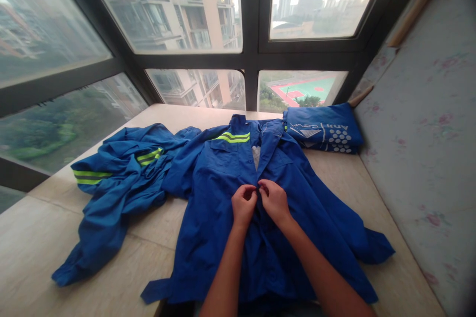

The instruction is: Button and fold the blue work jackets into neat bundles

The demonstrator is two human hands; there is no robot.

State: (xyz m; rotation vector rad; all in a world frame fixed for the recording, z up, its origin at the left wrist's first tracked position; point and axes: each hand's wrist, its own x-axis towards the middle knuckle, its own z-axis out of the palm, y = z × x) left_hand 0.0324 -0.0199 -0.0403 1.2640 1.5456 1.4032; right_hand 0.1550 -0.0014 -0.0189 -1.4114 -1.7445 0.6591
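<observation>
A blue work jacket (215,208) with a yellow-green striped band on its chest lies spread out, collar toward the window. Its front is parted near the collar. At mid-front my left hand (244,202) pinches one front edge of the jacket. Close beside it, my right hand (273,200) pinches the other edge, fingertips almost touching the left ones. Whatever small part sits between the fingertips is hidden. The jacket's sleeves stretch out to both sides.
A second, crumpled blue garment (111,198) with striped bands lies at the left. Folded blue cloth with white print (322,129) rests at the back right. The pale ledge (33,237) meets windows (193,62) behind and a flowered wall (431,158) on the right.
</observation>
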